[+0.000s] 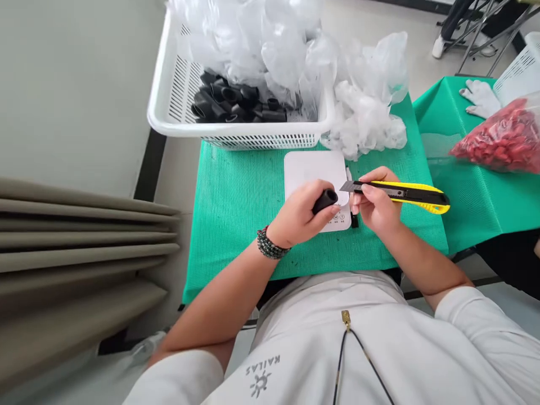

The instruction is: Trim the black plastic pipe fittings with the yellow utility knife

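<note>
While held crosswise, knife (403, 193) points left

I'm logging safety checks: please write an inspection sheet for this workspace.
Surface: green mesh cloth, dark specks on it.
Job's things: black tube; yellow knife, blade out; flat white device.
Clutter: plastic bags in and beside the white basket, which holds black pieces.
Hands: left hand grips the black tube; right hand holds the yellow knife, blade towards the left hand.
Cables: nothing seen.
Surroundings: white glove, bag of red pieces; grey curtain at left.
</note>
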Available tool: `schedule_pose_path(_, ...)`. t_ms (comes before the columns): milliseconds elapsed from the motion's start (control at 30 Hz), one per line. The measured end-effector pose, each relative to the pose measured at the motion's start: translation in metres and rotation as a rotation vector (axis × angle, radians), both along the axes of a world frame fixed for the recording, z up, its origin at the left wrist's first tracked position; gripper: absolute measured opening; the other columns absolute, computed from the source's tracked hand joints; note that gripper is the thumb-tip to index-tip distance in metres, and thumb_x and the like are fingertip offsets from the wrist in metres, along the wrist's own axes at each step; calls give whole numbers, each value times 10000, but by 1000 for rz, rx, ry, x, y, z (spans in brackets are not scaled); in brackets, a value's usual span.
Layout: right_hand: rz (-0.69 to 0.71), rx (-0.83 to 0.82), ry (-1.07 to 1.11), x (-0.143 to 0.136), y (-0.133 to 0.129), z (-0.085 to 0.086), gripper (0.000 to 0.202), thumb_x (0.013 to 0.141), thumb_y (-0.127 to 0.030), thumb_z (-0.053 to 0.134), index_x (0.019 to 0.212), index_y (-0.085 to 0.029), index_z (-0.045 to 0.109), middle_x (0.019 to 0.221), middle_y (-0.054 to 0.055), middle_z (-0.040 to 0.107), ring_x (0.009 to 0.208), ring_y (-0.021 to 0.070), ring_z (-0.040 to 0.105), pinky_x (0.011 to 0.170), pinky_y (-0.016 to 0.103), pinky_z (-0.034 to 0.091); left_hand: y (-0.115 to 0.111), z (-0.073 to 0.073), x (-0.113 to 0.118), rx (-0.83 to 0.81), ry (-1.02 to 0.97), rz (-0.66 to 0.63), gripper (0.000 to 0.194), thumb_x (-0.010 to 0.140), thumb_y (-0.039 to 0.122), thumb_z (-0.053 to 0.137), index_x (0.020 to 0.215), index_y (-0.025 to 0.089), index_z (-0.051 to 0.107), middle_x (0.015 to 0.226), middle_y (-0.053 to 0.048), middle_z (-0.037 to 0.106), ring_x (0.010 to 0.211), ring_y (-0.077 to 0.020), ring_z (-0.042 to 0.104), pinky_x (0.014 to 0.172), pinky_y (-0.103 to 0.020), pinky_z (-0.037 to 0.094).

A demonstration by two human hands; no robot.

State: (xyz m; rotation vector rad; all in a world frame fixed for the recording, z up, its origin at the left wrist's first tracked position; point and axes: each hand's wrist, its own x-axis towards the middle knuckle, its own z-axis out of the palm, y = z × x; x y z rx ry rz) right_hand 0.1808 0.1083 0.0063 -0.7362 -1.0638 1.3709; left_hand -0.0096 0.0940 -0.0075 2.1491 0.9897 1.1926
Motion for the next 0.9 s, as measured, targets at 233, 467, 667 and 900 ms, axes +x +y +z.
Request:
schedule_pose_path(233, 15, 118, -100, 2, -4, -3, 278, 830, -461, 839, 868, -265, 647, 593, -68, 671, 422, 123, 603, 392, 242, 487, 0, -4, 1, 22, 36, -45, 366, 1080, 544, 479, 1098, 190, 571, 909, -67, 688, 769, -189, 630, 681, -313, 483)
schedule_pose_path(467, 15, 141, -158, 7, 0, -10, 341, 819, -538, 840, 859, -280, 620, 639, -63, 626, 441, 106, 589, 406, 245, 502, -2, -2, 2, 80, 51, -27, 408, 1100, 574, 416, 1097, 193, 562, 900, -61, 676, 764, -187, 629, 670, -310, 469)
schedule_pose_path(667, 26, 180, -203, 10, -1, -6, 270, 852, -473, 843, 872, -285, 651, 680, -57, 658, 489, 120, 631, 444, 262, 547, -4, 0, 0, 92, 111, 12, 402, 1092, 571, 433, 1116, 192, 564, 923, -67, 676, 768, -196, 637, 666, -316, 471)
schedule_pose_path(900, 52, 176, -232, 10, 1, -6, 231, 875, -433, 827, 883, -283, 653, 651, -73, 664, 465, 110, 616, 438, 250, 527, -7, 1, 1, 165, 198, 135, 426, 1099, 583, 399, 1105, 194, 572, 901, -56, 637, 711, -193, 601, 609, -311, 426)
